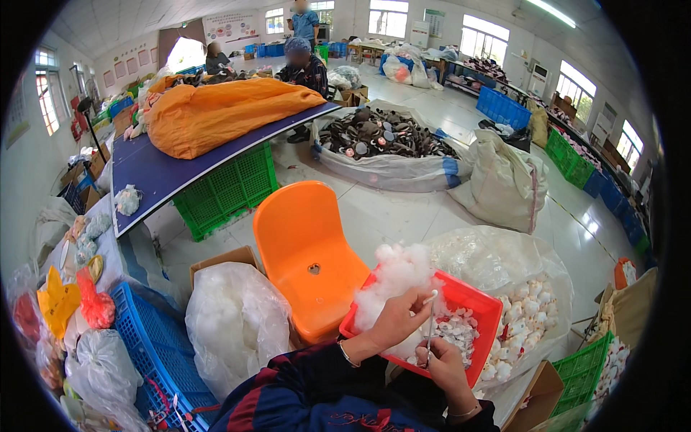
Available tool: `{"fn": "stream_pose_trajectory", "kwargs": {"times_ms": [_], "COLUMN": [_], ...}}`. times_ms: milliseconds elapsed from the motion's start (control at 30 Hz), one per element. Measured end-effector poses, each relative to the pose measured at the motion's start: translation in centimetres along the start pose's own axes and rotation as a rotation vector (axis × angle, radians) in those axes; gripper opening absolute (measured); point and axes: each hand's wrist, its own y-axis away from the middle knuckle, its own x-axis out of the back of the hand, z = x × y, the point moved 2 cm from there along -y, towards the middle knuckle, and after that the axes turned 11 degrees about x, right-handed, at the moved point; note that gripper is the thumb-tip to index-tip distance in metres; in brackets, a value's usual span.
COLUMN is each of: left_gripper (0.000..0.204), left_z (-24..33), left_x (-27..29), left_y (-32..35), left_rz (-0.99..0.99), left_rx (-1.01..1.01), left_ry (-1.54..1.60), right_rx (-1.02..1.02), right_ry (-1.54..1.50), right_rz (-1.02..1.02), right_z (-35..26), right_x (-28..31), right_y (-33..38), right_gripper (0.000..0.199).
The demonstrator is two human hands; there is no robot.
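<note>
Over a red plastic tray (491, 317) on my lap, both my hands work close together. My left hand (394, 318) is closed, its fingertips pinching a small white fabric piece (431, 296). Gripped in my right hand (445, 366) is a thin metal rod (430, 327), which points up to the white piece. The rod's lower end is hidden in the fingers. A heap of fluffy white stuffing (403, 270) rises from the tray's far left part. Many small white pieces (462, 330) lie in its right part, beside my right hand.
An orange chair (306, 237) stands just ahead, beside a clear bag of stuffing (234, 317). Right of the tray lies a plastic bag with small stuffed pieces (525, 317). Blue (155, 360) and green crates (583, 374) flank me. Several people sit or stand beyond the blue table (137, 173).
</note>
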Motion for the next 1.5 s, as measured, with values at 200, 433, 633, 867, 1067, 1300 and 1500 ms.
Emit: {"fn": "stream_pose_trajectory", "kwargs": {"times_ms": [200, 433, 633, 867, 1067, 1300, 1500], "left_gripper": [0.033, 0.023, 0.02, 0.023, 0.023, 0.02, 0.018], "left_z": [-1.5, -1.0, -1.6, -2.1, -1.9, -3.0, -3.7], "left_x": [0.2, 1.8, 1.8, 2.0, 2.6, -0.9, -3.8], "left_y": [-1.2, -2.4, -2.6, -2.5, -2.5, 0.4, 1.7], "left_rz": [-0.101, -0.214, -0.319, -0.236, -0.238, -0.507, -0.405], "left_rx": [0.209, 0.237, 0.279, 0.186, 0.217, 0.291, 0.217], "left_ry": [0.224, 0.062, 0.201, 0.113, 0.186, 0.298, 0.439], "right_rx": [0.063, 0.175, 0.237, 0.242, 0.063, 0.115, 0.241], "right_ry": [0.373, 0.61, 0.701, 0.694, 0.546, 0.354, -0.072], "right_rz": [0.039, 0.065, 0.058, 0.007, 0.031, 0.201, 0.28], "right_z": [-1.1, -0.7, -1.8, -0.9, -0.3, 0.7, 0.1], "right_x": [0.5, 1.6, 1.8, 2.6, 4.3, 4.5, 3.3], "right_y": [-0.6, -0.3, -0.2, 0.1, 0.7, 0.3, -0.3], "right_gripper": [0.025, 0.022, 0.032, 0.033, 0.03, 0.025, 0.021]}}
